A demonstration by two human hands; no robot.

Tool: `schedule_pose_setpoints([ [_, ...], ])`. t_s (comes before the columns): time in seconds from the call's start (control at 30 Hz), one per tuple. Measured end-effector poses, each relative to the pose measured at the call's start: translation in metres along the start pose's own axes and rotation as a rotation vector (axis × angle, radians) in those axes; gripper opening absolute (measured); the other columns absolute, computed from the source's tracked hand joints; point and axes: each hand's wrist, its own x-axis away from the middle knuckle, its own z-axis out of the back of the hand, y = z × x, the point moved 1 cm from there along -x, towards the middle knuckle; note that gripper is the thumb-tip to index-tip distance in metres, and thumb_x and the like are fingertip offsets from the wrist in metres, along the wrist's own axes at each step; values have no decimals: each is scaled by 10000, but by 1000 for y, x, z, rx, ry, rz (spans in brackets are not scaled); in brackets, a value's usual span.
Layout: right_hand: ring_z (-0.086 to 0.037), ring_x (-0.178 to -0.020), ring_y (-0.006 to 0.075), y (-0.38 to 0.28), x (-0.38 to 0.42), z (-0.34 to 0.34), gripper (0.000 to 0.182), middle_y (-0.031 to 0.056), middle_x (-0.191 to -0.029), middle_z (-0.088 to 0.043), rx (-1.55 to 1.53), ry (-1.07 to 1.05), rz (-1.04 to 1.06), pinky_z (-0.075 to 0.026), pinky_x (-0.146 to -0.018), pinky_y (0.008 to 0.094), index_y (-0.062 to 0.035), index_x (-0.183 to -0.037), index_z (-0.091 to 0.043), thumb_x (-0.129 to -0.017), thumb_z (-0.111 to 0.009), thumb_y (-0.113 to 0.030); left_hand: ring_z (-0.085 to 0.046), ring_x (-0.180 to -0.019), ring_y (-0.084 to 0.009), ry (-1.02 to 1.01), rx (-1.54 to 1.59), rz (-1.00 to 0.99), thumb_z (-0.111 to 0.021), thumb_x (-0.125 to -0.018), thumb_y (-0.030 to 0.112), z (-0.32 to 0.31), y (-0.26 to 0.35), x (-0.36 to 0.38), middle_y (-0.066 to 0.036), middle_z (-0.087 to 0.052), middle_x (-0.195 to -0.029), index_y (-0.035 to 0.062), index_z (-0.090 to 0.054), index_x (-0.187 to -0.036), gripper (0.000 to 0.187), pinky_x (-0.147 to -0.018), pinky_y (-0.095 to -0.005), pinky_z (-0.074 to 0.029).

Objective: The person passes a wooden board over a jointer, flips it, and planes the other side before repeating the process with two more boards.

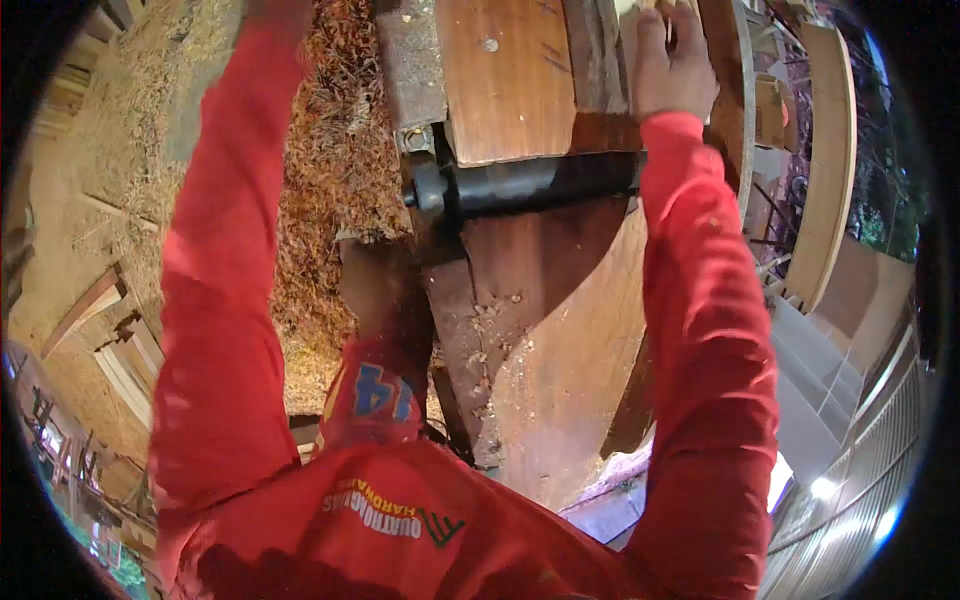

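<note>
My right hand [675, 70] is at the top right, its fingers bent and closed on a pale piece of wood [628, 35] that runs out of the top of the view. My left arm reaches up along the left side. Only a blurred bit of my left hand [278, 8] shows at the top edge, and its fingers are out of sight. Between the arms lies a smooth reddish-brown board [505, 85]. Just below its end is a black roller [550, 185], and nearer me a wide wooden surface [560, 350] carries scattered shavings.
Brown wood shavings [335, 170] are heaped left of the bench, with sawdust [110, 190] covering the ground beyond. Offcuts [125, 370] lie at the left. A metal bracket with a bolt [416, 140] sits by the roller's end. Long planks [825, 165] stand at the right.
</note>
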Motion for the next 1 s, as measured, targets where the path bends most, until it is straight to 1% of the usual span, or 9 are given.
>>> schedule_pose_setpoints([
  [0.13,-630,-1245,454,-5,-50,-27,483,274,-1278,-692,60,35,85,-493,-1051,482,-65,-1328,-661,-1036,-564,-438,-729,-981,-418,-257,-212,163,-763,-857,220,-17,-138,175,-181,-759,-1099,123,-726,-1222,379,-866,-479,-579],
  [0.23,-665,-1181,441,-5,-81,-40,443,253,-1223,-718,25,-33,27,-507,-1005,465,-58,-1264,-690,-1032,-565,-415,-712,-1040,-436,-320,0,19,-707,-873,218,-115,-200,210,-187,-754,-1118,106,-676,-1293,436,-934,-473,-564],
  [0.33,-687,-1136,386,2,-87,-45,430,224,-1182,-734,-93,-2,72,-510,-976,428,-50,-1210,-705,-1016,-577,-412,-710,-1045,-429,-383,52,129,-708,-877,227,-173,-212,201,-183,-751,-1128,105,-674,-1299,441,-935,-472,-563],
  [0.37,-681,-1126,325,8,-90,-45,407,198,-1146,-734,-92,1,152,-498,-979,392,-44,-1172,-716,-1024,-553,-387,-709,-1046,-427,-408,77,168,-709,-878,230,-187,-209,203,-182,-750,-1131,104,-674,-1300,442,-936,-471,-563],
  [0.5,-660,-1141,344,13,-95,-45,383,202,-1141,-716,-52,-21,249,-477,-999,395,-39,-1159,-713,-1046,-493,-332,-707,-1052,-418,-529,185,260,-711,-883,243,-222,-169,253,-176,-747,-1145,102,-671,-1308,449,-938,-470,-563],
  [0.6,-662,-1138,357,27,-104,-47,392,209,-1142,-717,253,-1,449,-482,-994,405,-36,-1153,-707,-1032,-513,-354,-705,-1056,-412,-651,276,305,-712,-886,253,-228,-123,313,-172,-744,-1155,101,-669,-1313,455,-939,-469,-563],
  [0.63,-665,-1139,361,10,-95,-44,395,212,-1143,-719,11,-19,206,-487,-990,405,-34,-1148,-702,-1019,-531,-367,-704,-1058,-410,-694,311,316,-713,-888,256,-224,-104,327,-171,-744,-1158,100,-669,-1315,457,-939,-469,-563],
  [0.83,-662,-1150,373,1,-89,-45,391,203,-1162,-725,-77,-52,113,-487,-1000,402,-37,-1157,-704,-1010,-544,-362,-700,-1067,-396,-872,545,315,-715,-895,275,-208,3,372,-162,-739,-1178,97,-665,-1325,469,-942,-467,-562],
  [1.0,-665,-1138,351,17,-98,-48,406,193,-1131,-724,73,-19,366,-485,-1000,392,-33,-1169,-703,-1017,-540,-373,-697,-1074,-385,-841,635,259,-718,-901,291,-228,44,341,-156,-735,-1195,94,-661,-1334,479,-944,-465,-562],
])
